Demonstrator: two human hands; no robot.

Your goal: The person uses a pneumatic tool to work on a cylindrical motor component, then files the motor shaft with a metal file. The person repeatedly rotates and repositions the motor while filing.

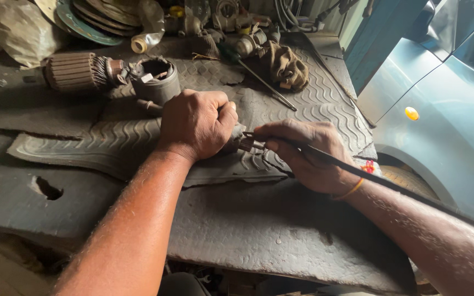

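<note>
- Left hand is fisted around a small metal part, mostly hidden.
- Right hand, at its 3 o'clock, pinches a black cable running toward 4 o'clock.

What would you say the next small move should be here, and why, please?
Probably press the metal terminal a little further into the small part under the left hand. The right hand pinches the black cable just behind that terminal, whose tip sits right at the clenched left fist, so the two pieces look lined up but not clearly seated.
</note>
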